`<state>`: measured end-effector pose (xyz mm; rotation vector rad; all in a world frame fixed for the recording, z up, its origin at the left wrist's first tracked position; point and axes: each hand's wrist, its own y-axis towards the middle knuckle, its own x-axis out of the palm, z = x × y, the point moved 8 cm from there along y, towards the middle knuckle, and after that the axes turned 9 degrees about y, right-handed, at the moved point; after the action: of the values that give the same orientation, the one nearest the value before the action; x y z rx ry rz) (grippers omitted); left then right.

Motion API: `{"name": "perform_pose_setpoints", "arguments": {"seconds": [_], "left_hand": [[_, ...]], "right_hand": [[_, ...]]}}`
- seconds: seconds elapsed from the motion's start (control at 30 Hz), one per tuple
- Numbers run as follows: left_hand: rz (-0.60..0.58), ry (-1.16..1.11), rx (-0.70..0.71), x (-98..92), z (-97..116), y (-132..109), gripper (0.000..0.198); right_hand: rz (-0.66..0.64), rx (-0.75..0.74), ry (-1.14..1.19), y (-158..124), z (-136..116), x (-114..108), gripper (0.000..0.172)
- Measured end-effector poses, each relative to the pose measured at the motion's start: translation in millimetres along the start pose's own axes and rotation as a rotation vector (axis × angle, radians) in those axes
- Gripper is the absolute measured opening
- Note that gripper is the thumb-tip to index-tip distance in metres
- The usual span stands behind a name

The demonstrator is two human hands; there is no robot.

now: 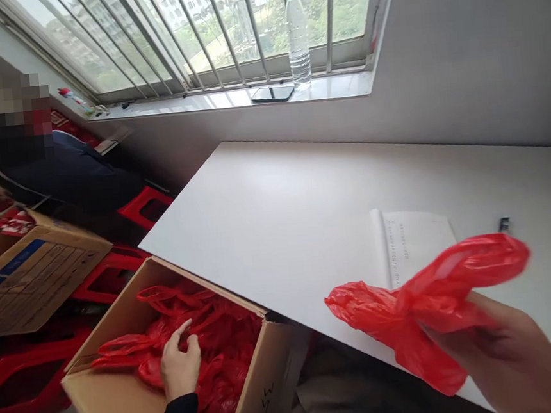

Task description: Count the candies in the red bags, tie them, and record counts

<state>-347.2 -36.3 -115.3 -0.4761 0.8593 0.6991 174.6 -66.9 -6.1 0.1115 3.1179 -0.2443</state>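
Note:
My right hand (519, 346) is closed on a red plastic bag (439, 308), gathered at its middle and held up over the near edge of the white table (275, 200). Both ends of the bag flare out to the sides. On the left, my left hand (180, 362) reaches into a cardboard box (114, 407) full of red plastic bags (225, 371). Its thumb and forefinger are apart, and nothing shows between them. Whether the hidden fingers touch the bags beneath, I cannot tell.
An open notebook (417, 236) and a small black object (504, 225) lie on the table. A bottle (298, 44) and a phone (272, 94) are on the windowsill. Far left, a person (74, 172) sits beside another cardboard box (44, 271) and red stools (103, 279).

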Motion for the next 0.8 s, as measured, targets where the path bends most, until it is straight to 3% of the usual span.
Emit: {"name": "perform_pose_setpoints", "arguments": {"seconds": [0.1, 0.17, 0.23, 0.3, 0.33, 0.4, 0.47, 0.53, 0.67, 0.8], "left_hand": [[-0.207, -0.214, 0.351, 28.1, 113.9, -61.3, 0.037], [-0.397, -0.304, 0.568, 37.7, 187.4, -124.6, 0.041], [-0.694, -0.447, 0.84, 42.6, 253.2, -198.9, 0.048], [-0.938, -0.595, 1.014, 41.0, 296.9, -257.5, 0.051], [-1.039, -0.609, 1.069, 42.5, 310.5, -278.0, 0.043], [-1.125, -0.624, 1.108, 46.9, 326.7, -296.3, 0.028], [-1.126, -0.633, 1.091, 53.3, 332.8, -294.3, 0.023], [-1.138, -0.621, 1.02, 63.2, 331.4, -285.4, 0.017], [-1.264, -0.55, 0.836, 84.6, 319.4, -278.4, 0.018], [-1.322, -0.51, 0.728, 91.6, 316.2, -281.7, 0.018]], "right_hand": [[-0.048, 0.061, 0.018, 3.0, -21.1, 19.4, 0.044], [-0.116, 0.064, 0.021, 4.0, -30.6, 26.0, 0.041], [-0.193, 0.054, 0.011, 3.4, -35.3, 28.8, 0.035], [-0.243, 0.033, -0.006, 2.3, -37.1, 27.5, 0.031], [-0.245, 0.022, -0.017, 1.9, -37.6, 25.0, 0.032], [-0.225, 0.014, -0.025, 1.6, -38.1, 18.0, 0.033], [-0.198, 0.021, -0.007, 1.7, -40.1, 10.2, 0.028], [-0.163, 0.037, 0.018, 2.4, -43.3, 1.7, 0.017], [-0.11, 0.048, 0.088, 4.6, -47.4, -12.6, 0.031], [-0.094, 0.004, 0.186, 5.8, -45.4, -22.2, 0.035]]}}
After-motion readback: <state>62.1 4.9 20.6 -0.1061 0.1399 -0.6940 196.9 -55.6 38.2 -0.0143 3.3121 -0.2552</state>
